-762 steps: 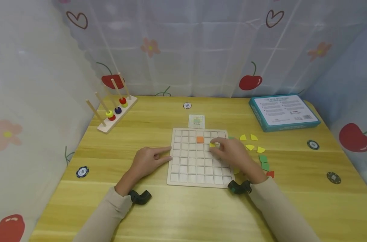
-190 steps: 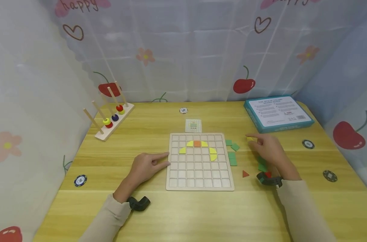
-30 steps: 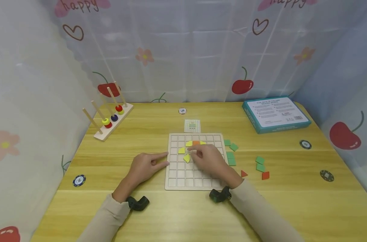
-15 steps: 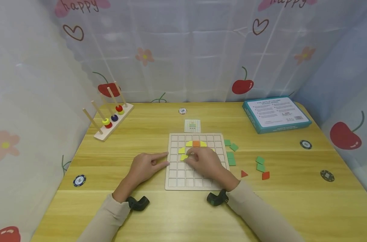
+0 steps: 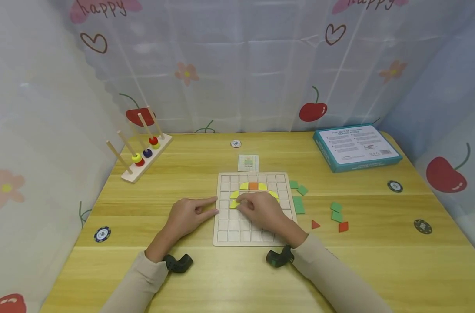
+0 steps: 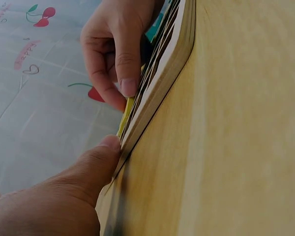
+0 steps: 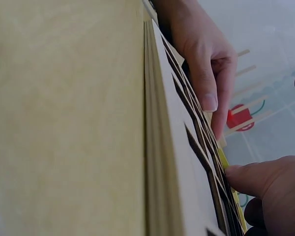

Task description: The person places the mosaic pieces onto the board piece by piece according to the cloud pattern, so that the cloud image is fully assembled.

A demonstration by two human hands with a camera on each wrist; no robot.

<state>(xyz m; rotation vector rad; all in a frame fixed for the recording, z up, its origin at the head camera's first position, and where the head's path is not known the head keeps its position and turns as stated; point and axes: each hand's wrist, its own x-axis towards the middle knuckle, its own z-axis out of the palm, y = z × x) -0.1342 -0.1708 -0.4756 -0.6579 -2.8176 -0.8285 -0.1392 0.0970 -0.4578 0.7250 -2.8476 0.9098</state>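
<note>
A wooden grid board (image 5: 223,226) lies on the table. At its left edge my left hand (image 5: 185,215) rests with thumb and forefinger fairly straight, touching the rim. Over the board my right hand (image 5: 262,211) pinches a yellow quarter-circle tile (image 5: 233,204) between thumb and forefinger, at a left-side cell. In the left wrist view, the right thumb and forefinger meet the yellow edge. An orange square tile (image 5: 253,186) sits in an upper cell, flanked by yellow quarter-circle tiles (image 5: 244,186). Another yellow tile (image 5: 274,194) shows right of the hand, which hides part of the board.
Several green square tiles (image 5: 298,208), a red triangle (image 5: 315,224) and a red tile (image 5: 343,226) lie to the right. Behind the board is a pattern card (image 5: 248,163). A bead stand (image 5: 147,158) is at the back left, a teal box (image 5: 356,147) back right. Poker chips (image 5: 102,234) lie around.
Over the last second the yellow quarter-circle tile has turned and shifted left into a cell, with the right hand following. Earlier, more yellow tiles came onto the board. The left hand stays put.
</note>
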